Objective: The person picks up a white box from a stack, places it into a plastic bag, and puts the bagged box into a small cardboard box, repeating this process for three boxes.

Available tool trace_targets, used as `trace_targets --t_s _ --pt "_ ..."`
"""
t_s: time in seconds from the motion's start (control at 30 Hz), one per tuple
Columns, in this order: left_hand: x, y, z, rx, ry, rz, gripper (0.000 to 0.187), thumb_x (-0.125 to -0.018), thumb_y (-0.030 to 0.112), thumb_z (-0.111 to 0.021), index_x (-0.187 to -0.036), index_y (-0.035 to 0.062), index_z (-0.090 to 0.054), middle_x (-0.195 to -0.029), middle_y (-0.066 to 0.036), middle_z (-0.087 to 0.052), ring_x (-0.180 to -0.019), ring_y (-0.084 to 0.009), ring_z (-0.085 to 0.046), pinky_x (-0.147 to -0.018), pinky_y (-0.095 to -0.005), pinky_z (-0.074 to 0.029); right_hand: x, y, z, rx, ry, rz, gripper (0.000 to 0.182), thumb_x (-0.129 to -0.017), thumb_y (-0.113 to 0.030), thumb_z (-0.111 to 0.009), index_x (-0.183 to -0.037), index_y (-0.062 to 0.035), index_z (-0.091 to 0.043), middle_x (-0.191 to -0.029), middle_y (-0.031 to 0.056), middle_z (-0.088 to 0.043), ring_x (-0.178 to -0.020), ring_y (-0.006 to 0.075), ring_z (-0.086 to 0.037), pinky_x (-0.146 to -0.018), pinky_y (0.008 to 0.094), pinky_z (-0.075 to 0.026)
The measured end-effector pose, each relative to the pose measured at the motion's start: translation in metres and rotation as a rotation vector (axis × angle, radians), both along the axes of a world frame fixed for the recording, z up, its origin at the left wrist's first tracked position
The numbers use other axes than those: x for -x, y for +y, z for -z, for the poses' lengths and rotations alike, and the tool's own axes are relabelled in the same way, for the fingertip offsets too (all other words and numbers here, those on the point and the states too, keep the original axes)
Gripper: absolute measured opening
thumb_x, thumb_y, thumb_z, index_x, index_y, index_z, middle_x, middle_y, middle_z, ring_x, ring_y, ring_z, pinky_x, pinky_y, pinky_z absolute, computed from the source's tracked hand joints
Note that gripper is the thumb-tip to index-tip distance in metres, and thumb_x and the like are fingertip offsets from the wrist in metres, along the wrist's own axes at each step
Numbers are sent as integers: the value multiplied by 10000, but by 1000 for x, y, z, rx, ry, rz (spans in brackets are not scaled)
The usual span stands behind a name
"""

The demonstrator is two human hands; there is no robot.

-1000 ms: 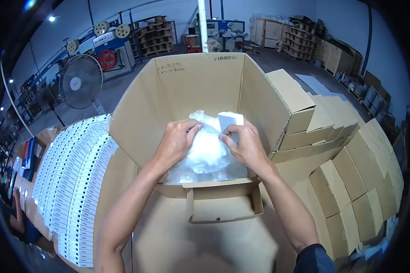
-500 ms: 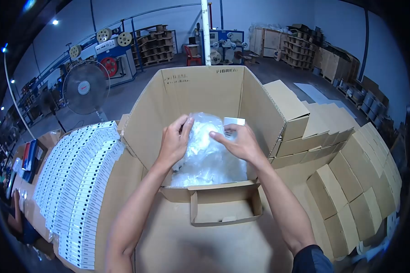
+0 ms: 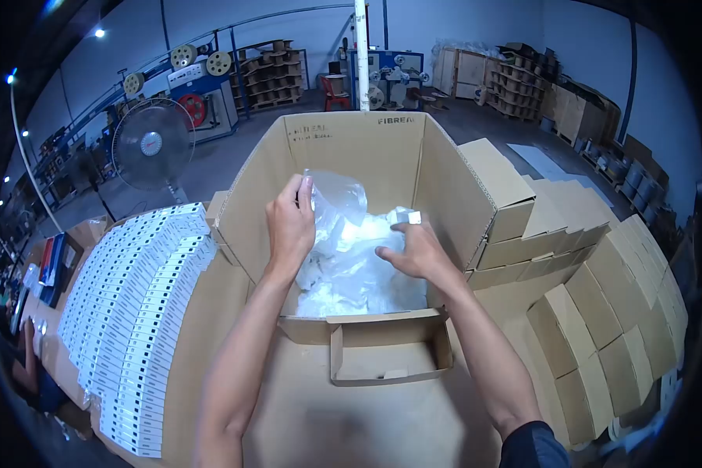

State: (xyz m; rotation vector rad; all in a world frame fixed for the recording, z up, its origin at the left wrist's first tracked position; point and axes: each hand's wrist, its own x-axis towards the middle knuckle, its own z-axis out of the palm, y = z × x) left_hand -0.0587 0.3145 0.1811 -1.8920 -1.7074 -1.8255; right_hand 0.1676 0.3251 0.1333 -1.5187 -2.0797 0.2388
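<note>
My left hand (image 3: 291, 226) is raised over the left side of a large cardboard carton (image 3: 359, 152). Its fingers pinch the top of a clear plastic bag (image 3: 339, 199), which hangs to the right of them. Over the right side of the carton, my right hand (image 3: 420, 251) has its fingers curled around a small white box (image 3: 410, 218), mostly hidden, with the thumb held apart. Below both hands, crumpled clear plastic bags (image 3: 359, 281) fill the carton's bottom. Against the carton's near side stands a shallow open cardboard box (image 3: 390, 374).
Rows of white boxes (image 3: 136, 312) stand at left. Brown cardboard boxes (image 3: 593, 335) are stacked at right, some open. A fan (image 3: 152, 144) stands behind the left rows. Another person's arm (image 3: 30, 355) shows at far left.
My left hand has moved up and left, lifting the plastic bag away from the right hand. The right hand, still with the white box, has shifted slightly right and down.
</note>
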Motion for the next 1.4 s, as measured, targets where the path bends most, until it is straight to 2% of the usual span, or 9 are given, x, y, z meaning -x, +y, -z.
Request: trace_targets --t_s 0.13,0.27,0.4,0.5,0.7,0.9,1.03,1.27,1.4 --pt "-1 -8 -4 -59 -81 60 317 -1090 242 -528 -898 -7 -566 -646 -161 -513 -565 -253 -431 -581 -397 -419 -3 -19 -46 144 368 -153 832 -732 -538 -870 -1275 65 -688 -1288 295 -654 -1214 348 -643 -1039 432 -504" --pt "-16 -48 -11 -100 -133 163 340 -1099 268 -530 -887 5 -571 -624 -81 -461 -582 -110 -423 -549 -350 -390 9 -20 -32 -63 606 -261 533 -844 -454 -823 -1042 39 -775 -926 188 -735 -978 277 -672 -919 396 -508" --pt "-18 -109 1 -68 -87 129 326 -1098 242 -539 -882 0 -571 -613 -40 -429 -582 -75 -413 -527 -314 -355 11 -76 -53 3 942 -303 310 -1027 -266 -664 -910 -2 -777 -781 26 -648 -784 125 -462 -769 305 -401" --pt "-26 -156 22 -102 -272 125 342 -1103 239 -530 -860 2 -571 -614 2 -434 -582 -70 -406 -524 -300 -349 5 -115 -32 109 1182 -227 311 -1017 -304 -681 -961 -12 -774 -775 32 -643 -850 133 -525 -811 323 -436" --pt "-40 -248 54 33 -496 121 307 -1127 230 -460 -882 52 -507 -777 48 -450 -728 -41 -396 -634 -235 -353 1 -246 10 77 734 -320 270 -904 -262 -815 -936 1 -764 -1084 144 -603 -908 208 -579 -794 336 -482" --pt "-56 -323 80 145 -780 134 328 -1136 254 -438 -876 71 -517 -790 55 -487 -722 -19 -430 -619 -219 -366 -24 -332 52 325 741 -240 259 -911 -249 -812 -920 3 -758 -1028 109 -564 -845 181 -542 -714 329 -465" --pt "-60 -356 124 199 -584 143 329 -1124 255 -451 -897 34 -538 -681 6 -497 -630 -61 -509 -546 -265 -398 -23 -355 71 158 915 -275 251 -911 -238 -815 -951 4 -764 -1039 93 -550 -783 138 -505 -663 288 -442" --pt "-78 -396 111 -39 59 -306 248 -901 68 -750 -1147 54 -722 -1071 -105 -655 -998 -273 -621 -814 -391 -495 -29 -383 69 142 750 -93 179 -891 -118 -809 -962 37 -757 -1182 188 -607 -1001 282 -651 -857 348 -523" --pt "-83 -410 92 49 383 -5 411 -794 78 -807 -1195 76 -719 -1168 -101 -658 -1099 -298 -609 -919 -418 -470 -23 -387 71 9 721 -147 163 -861 -75 -813 -923 53 -734 -1247 219 -609 -1099 322 -646 -932 383 -518"
